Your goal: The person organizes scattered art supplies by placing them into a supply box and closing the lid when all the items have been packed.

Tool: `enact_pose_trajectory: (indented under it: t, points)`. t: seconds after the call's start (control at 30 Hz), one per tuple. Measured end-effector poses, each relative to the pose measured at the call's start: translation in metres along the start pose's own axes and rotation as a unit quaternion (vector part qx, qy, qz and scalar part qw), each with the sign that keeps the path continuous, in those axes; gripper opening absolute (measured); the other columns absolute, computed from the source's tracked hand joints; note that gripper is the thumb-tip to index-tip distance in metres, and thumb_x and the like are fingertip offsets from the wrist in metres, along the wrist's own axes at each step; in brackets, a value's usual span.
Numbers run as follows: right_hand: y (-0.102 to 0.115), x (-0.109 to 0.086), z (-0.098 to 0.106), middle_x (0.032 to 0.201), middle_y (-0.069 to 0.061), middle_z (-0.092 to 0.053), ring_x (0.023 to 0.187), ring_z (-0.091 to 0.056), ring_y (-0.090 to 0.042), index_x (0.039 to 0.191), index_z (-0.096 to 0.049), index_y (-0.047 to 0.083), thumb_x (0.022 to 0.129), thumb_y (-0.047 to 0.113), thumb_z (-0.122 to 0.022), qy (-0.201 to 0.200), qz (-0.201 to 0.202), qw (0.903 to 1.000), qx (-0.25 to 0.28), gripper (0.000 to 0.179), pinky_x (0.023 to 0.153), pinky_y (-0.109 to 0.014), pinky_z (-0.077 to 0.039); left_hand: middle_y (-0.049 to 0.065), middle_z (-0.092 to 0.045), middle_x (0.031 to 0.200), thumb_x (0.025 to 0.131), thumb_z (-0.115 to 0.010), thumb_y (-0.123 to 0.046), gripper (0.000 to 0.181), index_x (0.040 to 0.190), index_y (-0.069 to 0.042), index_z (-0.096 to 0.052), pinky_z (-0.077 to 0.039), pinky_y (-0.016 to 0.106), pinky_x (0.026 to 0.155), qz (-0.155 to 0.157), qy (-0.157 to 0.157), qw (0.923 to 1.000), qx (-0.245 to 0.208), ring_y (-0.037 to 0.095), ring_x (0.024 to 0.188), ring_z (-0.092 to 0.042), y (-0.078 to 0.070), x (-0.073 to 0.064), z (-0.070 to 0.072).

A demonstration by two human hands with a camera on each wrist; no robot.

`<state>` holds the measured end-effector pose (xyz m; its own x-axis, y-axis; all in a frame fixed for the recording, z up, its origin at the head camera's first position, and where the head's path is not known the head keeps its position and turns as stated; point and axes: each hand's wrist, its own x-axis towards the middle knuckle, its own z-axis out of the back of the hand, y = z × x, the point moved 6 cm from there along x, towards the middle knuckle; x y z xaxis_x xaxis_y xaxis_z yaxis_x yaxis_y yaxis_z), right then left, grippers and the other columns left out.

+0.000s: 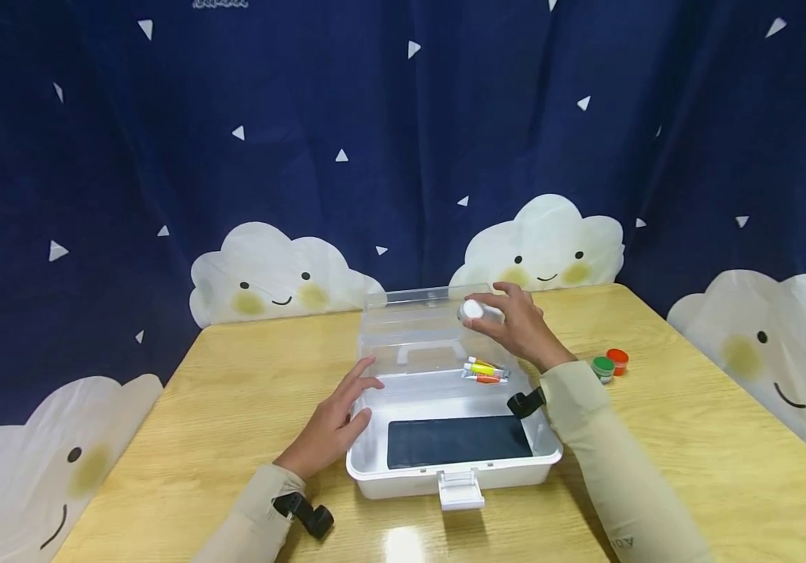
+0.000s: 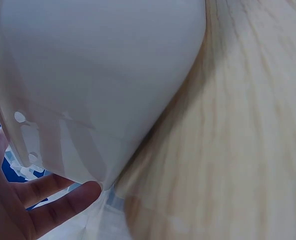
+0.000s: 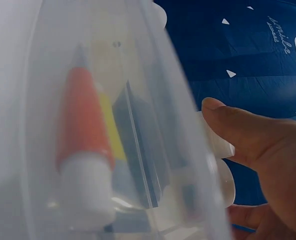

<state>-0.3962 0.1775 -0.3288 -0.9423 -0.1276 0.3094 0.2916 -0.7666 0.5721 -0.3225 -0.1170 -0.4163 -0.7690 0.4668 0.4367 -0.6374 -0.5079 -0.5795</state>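
Observation:
A white box (image 1: 529, 469) with its clear lid (image 1: 410, 313) swung back stands on the table. Above the lid's right part, my right hand (image 1: 518, 324) pinches a small jar with a white cap (image 1: 472, 310) between thumb and fingers. My left hand (image 1: 332, 426) lies along the box's left rim, its fingers extended; in the left wrist view its fingertips (image 2: 90, 192) are at the box edge. Several small paint tubes (image 1: 485, 370), yellow and orange-red among them, lie at the back right of the box. An orange tube (image 3: 83, 115) shows blurred through clear plastic in the right wrist view.
A dark rectangular panel (image 1: 455, 442) lies in the box's front part. The front latch (image 1: 460, 491) hangs down. Right of the box, a green-lidded jar (image 1: 603, 367) and a red-lidded jar (image 1: 617, 360) stand on the wooden table (image 1: 262, 375). A blue curtain (image 1: 304, 102) hangs behind.

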Motion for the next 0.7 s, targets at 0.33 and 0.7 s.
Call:
enact_pose_trajectory:
  t: [0.33, 0.7]
  points:
    - [-0.002, 0.002, -0.004, 0.152, -0.019, -0.026, 0.137, -0.020, -0.042, 0.129, -0.063, 0.021, 0.082, 0.043, -0.074, 0.017, -0.016, 0.9997, -0.001, 0.053, 0.102, -0.064, -0.020, -0.012, -0.020, 0.158, 0.094, -0.052, -0.012, 0.039, 0.126, -0.036, -0.050, -0.047, 0.040, 0.084, 0.002, -0.006, 1.0000, 0.003, 0.016, 0.130, -0.043, -0.001, 0.002, 0.002]
    - [-0.006, 0.000, -0.009, 0.151, -0.021, -0.027, 0.136, -0.021, -0.044, 0.130, -0.062, 0.020, 0.083, 0.048, -0.070, 0.028, -0.012, 0.9994, -0.015, 0.055, 0.100, -0.064, -0.022, -0.010, -0.020, 0.159, 0.094, -0.052, -0.010, 0.042, 0.127, -0.036, -0.048, -0.044, 0.029, 0.068, -0.004, -0.006, 1.0000, 0.005, 0.011, 0.100, -0.053, 0.000, 0.001, -0.001]
